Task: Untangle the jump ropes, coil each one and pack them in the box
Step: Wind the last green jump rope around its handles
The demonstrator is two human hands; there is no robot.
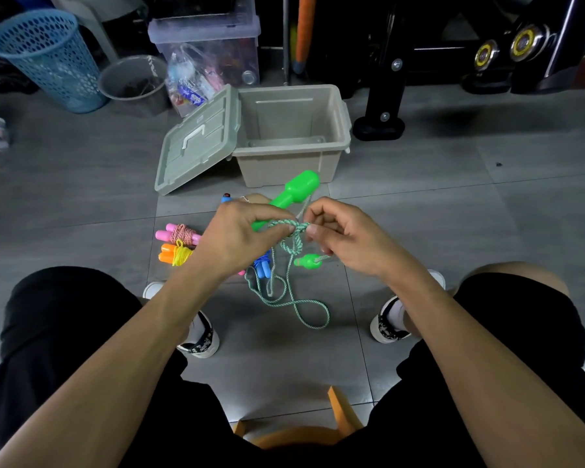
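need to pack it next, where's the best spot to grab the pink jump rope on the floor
Grip the pink jump rope across its wrapped middle, coming from above. The cord is wound around both handles lying side by side on the floor, so one pinch there lifts the bundle whole.

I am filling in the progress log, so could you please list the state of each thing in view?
box: open, empty
lid: off, leaning on box
green rope: uncoiled, held by both hands
pink rope: coiled, on floor
orange rope: coiled, on floor
left hand: gripping
right hand: pinching
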